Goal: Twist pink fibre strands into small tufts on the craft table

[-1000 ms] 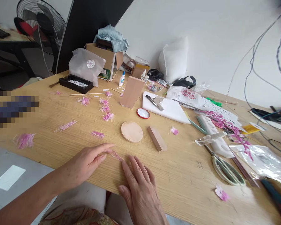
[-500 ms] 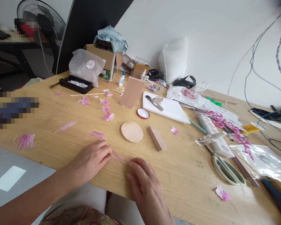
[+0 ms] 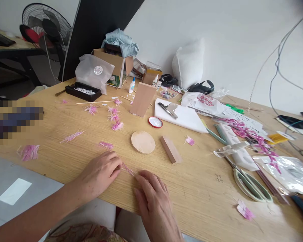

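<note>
A thin bundle of pink threads [image 3: 128, 169] stretches low over the table between my two hands. My left hand [image 3: 104, 171] pinches its left end, fingers closed. At the other end, the fingertips of my right hand [image 3: 153, 190] touch the threads; its fingers are bent, and the thumb lies partly apart below. Whether those fingers grip the end is hard to see. A short pink thread bundle [image 3: 106, 145] lies just beyond my left hand. Past my right hand are a round wooden disc [image 3: 142, 142] and a wooden block [image 3: 170, 150].
Fluffy pink tufts [image 3: 113, 114] and another loose thread bundle [image 3: 72, 136] lie on the left. An upright wooden board [image 3: 142, 99] stands behind a red-rimmed lid [image 3: 155, 122]. Scissors [image 3: 252, 185] and a pink petal piece [image 3: 245, 210] lie at right. A blurred-out shape sits at the left edge.
My right hand has moved slightly left, and its fingertips now meet the right end of the threads. My left hand keeps its pinch. The view has shifted a little.
</note>
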Motion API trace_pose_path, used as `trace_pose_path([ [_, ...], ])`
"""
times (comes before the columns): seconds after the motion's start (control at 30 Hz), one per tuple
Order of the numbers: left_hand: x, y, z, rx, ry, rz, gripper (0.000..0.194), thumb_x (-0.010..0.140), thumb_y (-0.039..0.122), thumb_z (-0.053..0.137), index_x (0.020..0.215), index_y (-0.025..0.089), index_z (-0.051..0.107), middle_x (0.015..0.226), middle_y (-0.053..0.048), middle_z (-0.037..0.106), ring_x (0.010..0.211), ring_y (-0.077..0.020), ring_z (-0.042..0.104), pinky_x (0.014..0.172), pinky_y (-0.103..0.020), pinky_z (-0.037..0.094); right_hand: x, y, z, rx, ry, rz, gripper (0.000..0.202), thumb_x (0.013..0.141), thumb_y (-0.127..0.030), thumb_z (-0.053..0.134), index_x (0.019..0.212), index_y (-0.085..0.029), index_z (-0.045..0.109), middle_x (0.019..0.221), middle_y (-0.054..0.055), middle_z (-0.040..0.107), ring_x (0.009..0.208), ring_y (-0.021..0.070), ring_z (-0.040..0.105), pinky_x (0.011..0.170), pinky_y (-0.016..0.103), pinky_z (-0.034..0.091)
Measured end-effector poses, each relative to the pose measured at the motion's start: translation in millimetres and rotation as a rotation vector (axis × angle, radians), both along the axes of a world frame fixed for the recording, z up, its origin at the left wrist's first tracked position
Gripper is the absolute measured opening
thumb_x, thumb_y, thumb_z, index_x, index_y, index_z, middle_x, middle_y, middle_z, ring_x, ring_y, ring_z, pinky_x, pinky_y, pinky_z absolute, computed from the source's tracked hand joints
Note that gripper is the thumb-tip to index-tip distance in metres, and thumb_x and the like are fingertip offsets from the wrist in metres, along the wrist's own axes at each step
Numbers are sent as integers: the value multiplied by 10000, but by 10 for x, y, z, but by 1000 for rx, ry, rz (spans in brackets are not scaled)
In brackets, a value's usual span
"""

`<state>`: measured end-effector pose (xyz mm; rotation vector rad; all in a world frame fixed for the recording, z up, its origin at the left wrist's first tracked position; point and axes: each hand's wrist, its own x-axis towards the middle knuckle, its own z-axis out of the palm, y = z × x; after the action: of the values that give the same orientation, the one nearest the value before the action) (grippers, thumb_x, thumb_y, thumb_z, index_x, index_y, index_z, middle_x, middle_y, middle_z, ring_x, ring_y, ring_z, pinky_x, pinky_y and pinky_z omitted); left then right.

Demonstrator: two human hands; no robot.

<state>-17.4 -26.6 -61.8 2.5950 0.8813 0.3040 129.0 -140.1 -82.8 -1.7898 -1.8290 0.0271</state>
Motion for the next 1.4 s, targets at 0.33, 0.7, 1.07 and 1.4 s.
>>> trace_pose_path([
  [0.33, 18, 4, -6, -3, -12, 11, 181, 780, 24, 451, 721, 181, 521, 769, -5, 554, 745, -179, 534, 657, -296, 405, -34, 10, 3, -6, -20, -24, 253, 800, -112, 443, 1003, -190, 571, 980, 78, 613, 860, 209, 552, 710, 353, 474],
  [0.7, 11, 0, 18, -16, -19, 12, 180, 778, 28, 448, 705, 183, 506, 759, -2, 544, 740, -172, 532, 656, -287, 408, -45, 1, 13, -57, -43, -30, 316, 807, -97, 450, 1082, -208, 557, 1028, 78, 599, 906, 223, 549, 740, 382, 473],
  [1.07, 26, -15, 23, -24, -17, 38, 170, 764, 34, 454, 722, 188, 515, 782, -10, 557, 762, -183, 541, 674, -302, 427, -67, 62, 45, -80, -58, -3, 324, 774, -152, 550, 1084, -241, 577, 1057, 81, 580, 942, 242, 529, 786, 424, 471],
  [1.4, 50, -13, 56, -51, 50, 14, 164, 782, 28, 446, 775, 165, 536, 836, -32, 571, 811, -196, 543, 710, -327, 431, -90, 47, -2, -57, -76, -19, 294, 791, -177, 542, 1076, -239, 578, 1065, 69, 592, 929, 239, 531, 783, 415, 460],
])
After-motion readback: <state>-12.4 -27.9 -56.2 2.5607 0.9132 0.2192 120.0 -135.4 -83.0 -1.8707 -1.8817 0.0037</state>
